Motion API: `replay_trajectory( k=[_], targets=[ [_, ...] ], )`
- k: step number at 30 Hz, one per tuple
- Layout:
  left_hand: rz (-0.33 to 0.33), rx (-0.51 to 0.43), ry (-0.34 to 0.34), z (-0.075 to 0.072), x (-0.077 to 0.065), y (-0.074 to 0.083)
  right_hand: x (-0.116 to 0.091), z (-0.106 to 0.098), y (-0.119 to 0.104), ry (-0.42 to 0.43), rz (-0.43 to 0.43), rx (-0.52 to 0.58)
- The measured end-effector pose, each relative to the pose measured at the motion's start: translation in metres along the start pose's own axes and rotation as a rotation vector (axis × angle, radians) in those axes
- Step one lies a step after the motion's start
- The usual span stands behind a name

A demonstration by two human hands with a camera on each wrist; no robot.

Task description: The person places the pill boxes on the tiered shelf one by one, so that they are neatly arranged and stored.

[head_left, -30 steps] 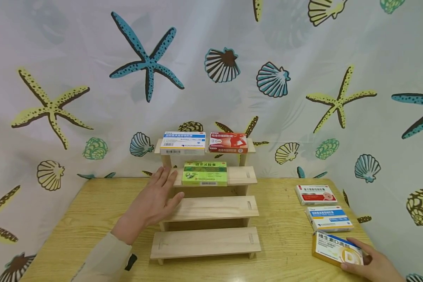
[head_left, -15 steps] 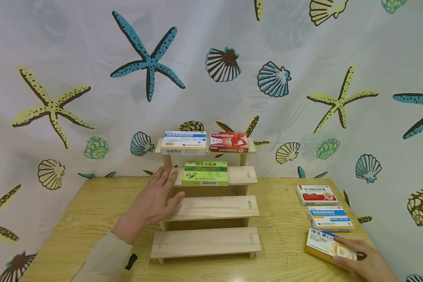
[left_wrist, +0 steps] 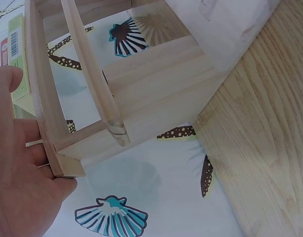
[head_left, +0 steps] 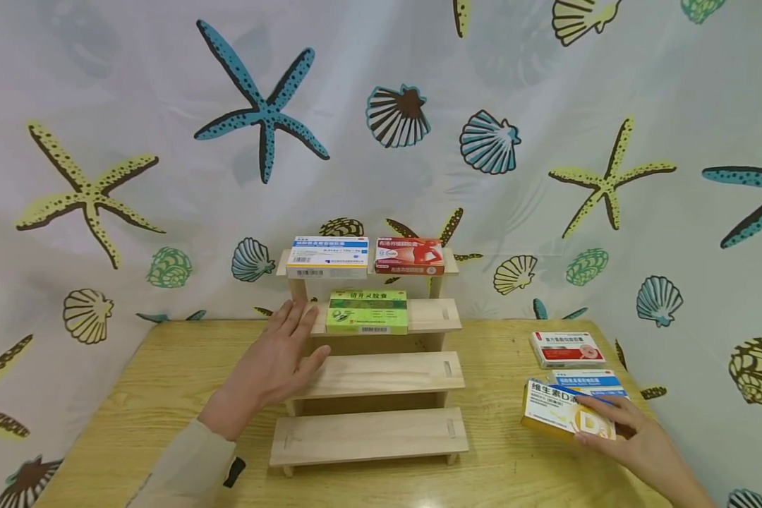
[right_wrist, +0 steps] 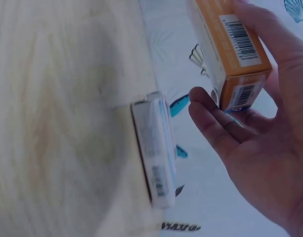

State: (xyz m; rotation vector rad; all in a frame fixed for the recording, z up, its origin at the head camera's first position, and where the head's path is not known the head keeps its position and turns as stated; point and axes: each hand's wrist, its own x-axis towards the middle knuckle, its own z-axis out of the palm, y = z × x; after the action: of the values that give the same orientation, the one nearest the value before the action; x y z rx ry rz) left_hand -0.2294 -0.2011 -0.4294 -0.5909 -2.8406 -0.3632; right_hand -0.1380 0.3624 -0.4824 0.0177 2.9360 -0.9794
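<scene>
Orange box (head_left: 566, 418) in right hand (head_left: 635, 446) over wood table (head_left: 178, 395), seashell curtain (head_left: 165, 141) behind.

Three boxes (head_left: 366, 312) sit on the stepped rack (head_left: 368, 377); two boxes (head_left: 566, 349) lie right of it.

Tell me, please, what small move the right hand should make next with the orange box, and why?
Probably carry the orange box left to the free spot beside the green box: the right hand grips it clear of the table, and the left hand steadies the wooden rack.

A green box (head_left: 367, 312) is set on the second step, a white-blue box (head_left: 327, 257) and a red box (head_left: 409, 256) on top; a white-red box (head_left: 566, 350) lies near the desk's (head_left: 165, 381) right edge.
</scene>
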Motion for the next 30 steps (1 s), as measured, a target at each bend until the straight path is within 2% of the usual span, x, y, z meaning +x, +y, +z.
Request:
replay_trajectory(
  k=[6,14,20,30],
  targets=[
    [0.0,0.004,-0.005,0.001,0.0,-0.001,0.005,0.001,-0.026,0.063,-0.097,0.006],
    [0.003,-0.001,-0.001,0.001,0.001,-0.001,0.016,0.003,-0.054,0.049,-0.247,0.105],
    [-0.002,-0.012,-0.007,0.0,0.0,0.0,0.02,0.006,-0.071,0.043,-0.266,0.086],
    [-0.004,-0.006,-0.004,0.0,0.001,0.0,0.032,0.018,-0.091,0.031,-0.346,0.13]
  ],
)
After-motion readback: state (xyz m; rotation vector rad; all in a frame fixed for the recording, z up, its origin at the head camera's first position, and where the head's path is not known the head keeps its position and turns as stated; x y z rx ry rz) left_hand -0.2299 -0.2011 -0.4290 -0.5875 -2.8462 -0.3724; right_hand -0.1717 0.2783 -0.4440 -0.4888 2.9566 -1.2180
